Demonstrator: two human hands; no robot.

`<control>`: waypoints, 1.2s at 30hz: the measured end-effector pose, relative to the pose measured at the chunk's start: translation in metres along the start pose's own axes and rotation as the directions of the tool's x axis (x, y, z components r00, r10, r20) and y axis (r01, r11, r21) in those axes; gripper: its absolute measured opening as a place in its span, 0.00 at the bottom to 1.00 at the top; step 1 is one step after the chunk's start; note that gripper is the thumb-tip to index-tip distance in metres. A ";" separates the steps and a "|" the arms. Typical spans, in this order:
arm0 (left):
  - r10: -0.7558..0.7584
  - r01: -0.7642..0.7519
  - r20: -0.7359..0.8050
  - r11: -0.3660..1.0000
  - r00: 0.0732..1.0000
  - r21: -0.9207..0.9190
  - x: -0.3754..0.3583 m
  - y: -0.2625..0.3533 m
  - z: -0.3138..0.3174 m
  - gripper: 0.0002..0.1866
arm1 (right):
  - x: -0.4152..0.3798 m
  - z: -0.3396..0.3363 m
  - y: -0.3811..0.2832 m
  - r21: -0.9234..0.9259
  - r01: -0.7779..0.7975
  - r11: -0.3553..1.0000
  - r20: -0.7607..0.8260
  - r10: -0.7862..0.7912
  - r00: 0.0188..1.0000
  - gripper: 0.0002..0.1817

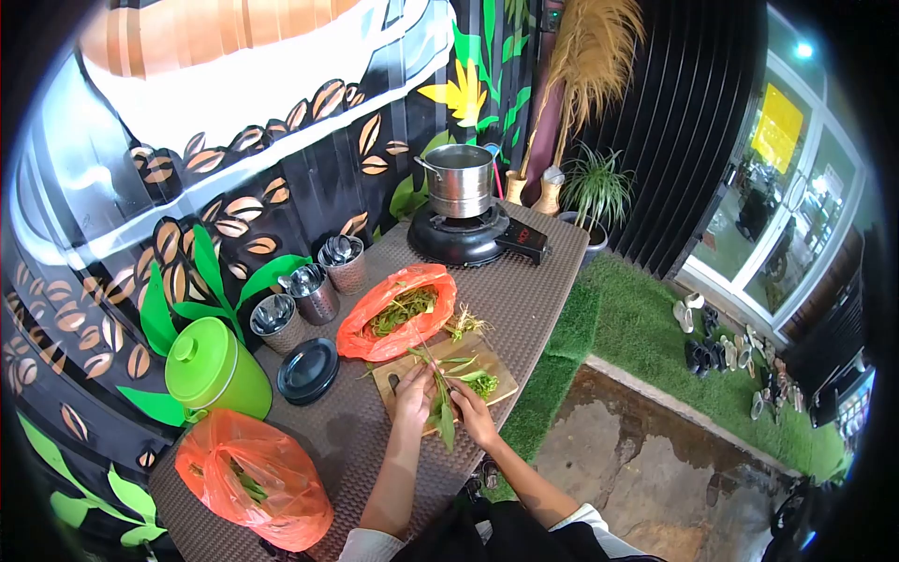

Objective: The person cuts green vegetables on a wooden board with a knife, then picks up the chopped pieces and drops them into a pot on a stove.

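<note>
A leafy sprig [444,412] is held over a wooden cutting board [492,356], directly between the two hands. Its long axis is laid nearly in line with the body: the thin stem is pointed away, slanted slightly left, and the leaf tips are pointed back, past the board's near edge. The sprig is pinched from one side by the left grip [413,391] and from the other by the right grip [471,409], fingers curled inward on both. The left forearm is held almost straight ahead; the right is angled in from the lower right, so the wrists are brought near each other. Just right of the right grip, a pile of greens [482,382] is seen; beyond both grips, pale roots [468,323] and an open orange bag [360,335] of leaves are set on the brown worktop [342,436].
</note>
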State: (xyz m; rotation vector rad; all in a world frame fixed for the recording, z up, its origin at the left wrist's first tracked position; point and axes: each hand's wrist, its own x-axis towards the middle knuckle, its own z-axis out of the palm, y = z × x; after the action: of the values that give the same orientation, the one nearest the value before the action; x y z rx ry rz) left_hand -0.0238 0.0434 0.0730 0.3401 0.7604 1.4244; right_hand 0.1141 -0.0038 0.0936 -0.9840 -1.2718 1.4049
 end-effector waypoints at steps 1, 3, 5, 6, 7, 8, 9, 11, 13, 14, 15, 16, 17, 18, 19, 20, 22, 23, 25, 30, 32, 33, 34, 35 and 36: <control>-0.008 0.008 0.004 1.000 1.000 0.000 0.001 -0.003 0.001 0.14 | -0.002 0.000 -0.003 0.046 -0.021 0.999 -0.015 0.021 1.000 0.18; -0.038 0.038 -0.001 0.999 0.999 -0.024 0.001 -0.008 0.004 0.15 | 0.000 -0.004 0.000 -0.053 0.012 0.999 -0.058 -0.015 0.998 0.19; -0.017 0.017 0.002 0.999 1.000 -0.034 0.000 -0.011 0.009 0.16 | 0.005 -0.011 0.002 0.013 0.006 1.000 -0.008 -0.006 1.000 0.19; 0.001 -0.001 0.003 0.999 1.000 -0.042 0.000 -0.013 0.010 0.16 | 0.005 -0.013 -0.004 0.085 -0.047 0.995 0.020 0.046 0.999 0.19; -0.001 0.001 0.002 0.999 1.000 -0.043 0.000 -0.017 0.009 0.16 | 0.004 -0.014 -0.009 0.084 -0.049 0.995 0.020 0.048 0.999 0.19; 0.018 -0.019 -0.012 0.999 1.000 -0.035 0.000 -0.021 0.008 0.18 | 0.001 -0.017 -0.013 0.086 -0.087 0.993 0.040 0.083 0.996 0.19; 0.039 -0.040 -0.023 0.999 0.999 -0.025 0.001 -0.024 0.010 0.19 | 0.000 -0.019 -0.017 0.087 -0.121 0.989 0.060 0.116 0.991 0.19; 0.032 -0.033 -0.019 0.998 0.999 -0.051 -0.001 -0.031 0.011 0.22 | 0.000 -0.024 -0.011 0.129 -0.112 0.985 0.079 0.103 0.992 0.19; 0.016 -0.018 -0.022 0.997 1.000 -0.072 -0.008 -0.039 0.011 0.24 | -0.007 -0.026 -0.019 0.204 -0.204 0.957 0.047 0.199 0.979 0.19; 0.042 -0.042 -0.009 0.998 0.999 -0.046 -0.010 -0.042 0.012 0.25 | -0.010 -0.027 -0.021 0.178 -0.209 0.962 0.009 0.211 0.978 0.19; 0.072 -0.072 0.008 0.997 0.997 -0.023 -0.009 -0.044 0.013 0.26 | -0.011 -0.029 -0.022 0.179 -0.207 0.962 0.010 0.208 0.978 0.19; 0.076 -0.076 0.010 0.997 0.997 -0.020 -0.007 -0.046 0.013 0.26 | -0.011 -0.032 -0.024 0.153 -0.191 0.970 0.026 0.189 0.982 0.19; 0.081 -0.080 0.048 0.996 0.996 -0.039 -0.006 -0.047 0.012 0.26 | -0.012 -0.033 -0.025 0.130 -0.176 0.976 0.041 0.172 0.984 0.19; 0.085 -0.080 0.084 0.995 0.993 -0.056 -0.008 -0.047 0.011 0.25 | -0.013 -0.034 -0.028 0.120 -0.190 0.974 0.058 0.184 0.981 0.19; 0.085 -0.081 0.081 0.995 0.993 -0.049 -0.009 -0.046 0.011 0.25 | -0.012 -0.032 -0.023 0.127 -0.191 0.973 0.060 0.185 0.981 0.19; 0.069 -0.066 0.061 0.997 0.996 -0.044 -0.008 -0.045 0.011 0.25 | -0.008 -0.030 -0.015 0.120 -0.147 0.982 0.017 0.146 0.989 0.19; 0.051 -0.049 0.050 0.998 0.997 -0.034 -0.006 -0.041 0.013 0.25 | -0.005 -0.029 -0.015 0.070 -0.159 0.985 -0.013 0.160 0.987 0.18; 0.062 -0.060 0.051 0.997 0.997 -0.044 -0.006 -0.041 0.013 0.25 | -0.004 -0.029 -0.014 0.072 -0.155 0.985 -0.019 0.157 0.987 0.18; 0.088 -0.085 0.050 0.994 0.995 -0.062 -0.004 -0.040 0.011 0.25 | -0.006 -0.020 -0.027 0.152 -0.190 0.970 -0.022 0.196 0.980 0.18; 0.107 -0.107 -0.037 0.994 0.994 -0.022 -0.001 -0.037 0.009 0.24 | 0.022 -0.021 0.009 0.085 -0.140 0.987 -0.057 0.145 0.988 0.18; 0.167 -0.150 -0.075 0.971 0.983 0.185 -0.002 -0.032 0.013 0.24 | 0.038 -0.020 0.008 0.075 -0.129 0.989 -0.069 0.135 0.988 0.17; 0.167 -0.151 -0.075 0.971 0.983 0.186 -0.002 -0.029 0.014 0.24 | 0.043 -0.020 0.008 0.077 -0.130 0.989 -0.068 0.135 0.989 0.17; 0.216 -0.189 -0.089 0.951 0.972 0.246 -0.004 -0.027 0.015 0.23 | 0.048 -0.021 0.008 0.065 -0.151 0.986 -0.047 0.154 0.987 0.16; 0.265 -0.224 -0.101 0.926 0.959 0.303 -0.004 -0.026 0.014 0.22 | 0.051 -0.021 0.002 0.051 -0.175 0.983 -0.024 0.176 0.984 0.16; 0.291 -0.248 -0.094 0.914 0.952 0.321 -0.003 -0.024 0.010 0.18 | 0.054 -0.022 -0.004 -0.038 -0.215 0.976 -0.028 0.214 0.977 0.17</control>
State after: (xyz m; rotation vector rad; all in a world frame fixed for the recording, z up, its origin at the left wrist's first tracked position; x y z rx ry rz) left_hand 0.0009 0.0392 0.0653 0.6093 1.0874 1.6029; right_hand 0.1242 0.0532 0.0966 -1.1910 -1.2086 1.5310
